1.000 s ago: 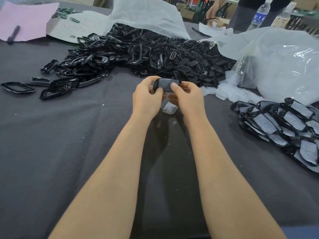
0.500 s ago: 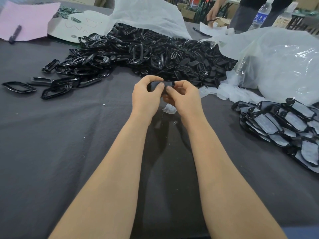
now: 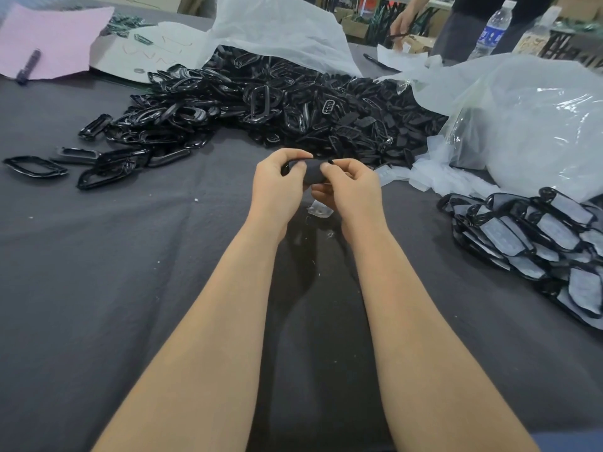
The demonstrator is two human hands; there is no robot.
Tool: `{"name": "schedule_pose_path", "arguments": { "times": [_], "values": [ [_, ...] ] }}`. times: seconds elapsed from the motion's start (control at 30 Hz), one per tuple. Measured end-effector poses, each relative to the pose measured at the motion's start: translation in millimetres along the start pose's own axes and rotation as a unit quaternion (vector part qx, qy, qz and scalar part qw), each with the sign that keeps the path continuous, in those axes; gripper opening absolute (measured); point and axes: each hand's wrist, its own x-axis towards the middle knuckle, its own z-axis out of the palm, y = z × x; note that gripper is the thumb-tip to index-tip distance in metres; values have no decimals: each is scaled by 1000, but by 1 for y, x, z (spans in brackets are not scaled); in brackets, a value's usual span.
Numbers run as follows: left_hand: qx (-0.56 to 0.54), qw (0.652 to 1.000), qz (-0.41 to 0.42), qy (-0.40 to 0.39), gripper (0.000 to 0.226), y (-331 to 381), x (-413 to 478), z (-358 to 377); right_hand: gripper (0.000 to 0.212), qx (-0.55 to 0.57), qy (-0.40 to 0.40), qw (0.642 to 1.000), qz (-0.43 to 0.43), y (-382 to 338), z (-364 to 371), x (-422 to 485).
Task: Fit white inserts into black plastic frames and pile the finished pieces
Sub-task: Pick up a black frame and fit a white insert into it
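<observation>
My left hand (image 3: pixel 276 190) and my right hand (image 3: pixel 350 192) hold one black plastic frame (image 3: pixel 311 172) between them above the middle of the grey cloth. Fingers and thumbs of both hands curl round its ends; most of it is hidden. A big heap of loose black frames (image 3: pixel 261 106) lies behind my hands. White inserts (image 3: pixel 437 171) lie scattered at the right of that heap. Finished pieces (image 3: pixel 535 236), black frames with white fillings, are piled at the right edge. One small white insert (image 3: pixel 319 211) lies on the cloth under my right hand.
Clear plastic bags (image 3: pixel 528 125) bulge at the back right and another white bag (image 3: pixel 277 27) at the back centre. Pink paper (image 3: pixel 52 37) with a marker (image 3: pixel 29 65) lies far left. A person (image 3: pixel 463 24) stands behind the table near a water bottle (image 3: pixel 492 31).
The frame has been turned in my hands, and both hands closed in around it. Less of its pale face shows now than a second ago.
</observation>
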Motion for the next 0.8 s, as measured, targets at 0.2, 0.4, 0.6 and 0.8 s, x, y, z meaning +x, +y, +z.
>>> {"name": "schedule_pose_path", "arguments": {
  "times": [0.2, 0.4, 0.6, 0.8],
  "values": [
    [8, 1000, -3, -28, 30, -1, 0, 1, 17, 32, 17, 999, 19, 0, -1, 2],
    [78, 997, 2, -14, 14, -4, 0, -1, 16, 57, 46, 997, 32, 1, -8, 6],
    [94, 995, 21, 4, 26, -5, 1, -1, 9, -52, 16, 998, -13, 6, -11, 9],
    [73, 997, -3, 19, 26, -7, 1, -2, 12, -142, 12, 988, -64, 7, -9, 6]
  ]
}}
